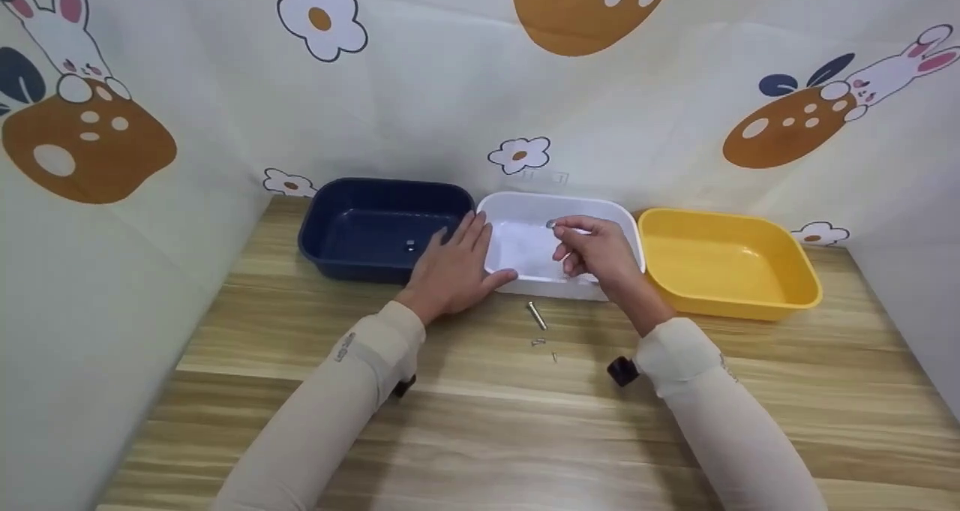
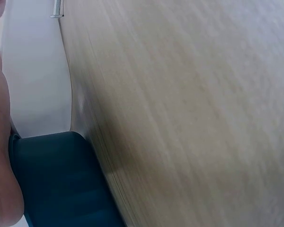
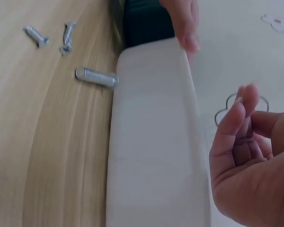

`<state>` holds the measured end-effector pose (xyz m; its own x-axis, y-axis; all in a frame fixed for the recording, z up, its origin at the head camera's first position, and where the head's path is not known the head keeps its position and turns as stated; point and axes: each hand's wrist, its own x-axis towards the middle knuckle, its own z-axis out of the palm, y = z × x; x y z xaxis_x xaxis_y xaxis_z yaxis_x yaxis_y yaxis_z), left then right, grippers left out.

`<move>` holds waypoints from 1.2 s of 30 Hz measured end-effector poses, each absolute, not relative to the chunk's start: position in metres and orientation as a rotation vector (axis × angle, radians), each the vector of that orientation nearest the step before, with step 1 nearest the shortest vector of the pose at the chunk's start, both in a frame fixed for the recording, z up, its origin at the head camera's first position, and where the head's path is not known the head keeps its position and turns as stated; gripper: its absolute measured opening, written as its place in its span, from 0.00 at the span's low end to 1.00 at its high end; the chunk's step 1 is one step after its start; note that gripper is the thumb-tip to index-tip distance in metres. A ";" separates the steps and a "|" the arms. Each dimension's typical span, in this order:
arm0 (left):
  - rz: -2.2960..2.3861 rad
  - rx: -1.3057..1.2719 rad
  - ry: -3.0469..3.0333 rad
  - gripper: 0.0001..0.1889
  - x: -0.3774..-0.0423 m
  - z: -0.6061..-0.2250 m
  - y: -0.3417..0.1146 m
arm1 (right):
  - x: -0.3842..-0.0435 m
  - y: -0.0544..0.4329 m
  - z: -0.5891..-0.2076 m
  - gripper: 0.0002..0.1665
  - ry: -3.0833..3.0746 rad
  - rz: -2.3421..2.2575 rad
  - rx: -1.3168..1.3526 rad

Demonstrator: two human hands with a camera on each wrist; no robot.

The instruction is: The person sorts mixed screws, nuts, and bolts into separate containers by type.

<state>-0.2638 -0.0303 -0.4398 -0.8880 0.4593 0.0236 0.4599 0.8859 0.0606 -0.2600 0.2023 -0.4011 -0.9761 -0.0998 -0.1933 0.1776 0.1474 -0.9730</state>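
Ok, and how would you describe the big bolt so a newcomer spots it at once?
On the wooden table, a white bin stands between a navy bin and a yellow bin. In the head view, the big bolt lies on the wood just in front of the white bin's near wall. It is silvery, clearly longer and thicker than the small screws lying nearer the person.

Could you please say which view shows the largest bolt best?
The right wrist view: the largest bolt appears close, its thread visible. The head view shows it whole but small; the left wrist, only part, at the top edge.
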 end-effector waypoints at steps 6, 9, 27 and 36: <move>-0.115 -0.748 -3.051 0.51 -0.264 -0.439 -0.029 | -0.272 0.211 -0.405 0.20 2.200 -1.947 0.186; -0.101 -0.756 -3.044 0.52 -0.264 -0.437 -0.028 | -0.276 0.213 -0.406 0.20 2.223 -1.927 0.193; -0.086 -0.754 -3.056 0.51 -0.264 -0.436 -0.031 | -0.284 0.208 -0.416 0.17 2.263 -1.789 0.241; -0.115 -0.747 -3.061 0.51 -0.264 -0.439 -0.032 | -0.284 0.207 -0.419 0.16 2.291 -1.753 0.229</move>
<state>-0.2642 -0.0315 -0.4388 -0.8877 0.4603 0.0062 0.4595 0.8852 0.0733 -0.2839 0.2075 -0.4189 -0.9571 -0.0256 -0.2886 0.2719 0.2647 -0.9252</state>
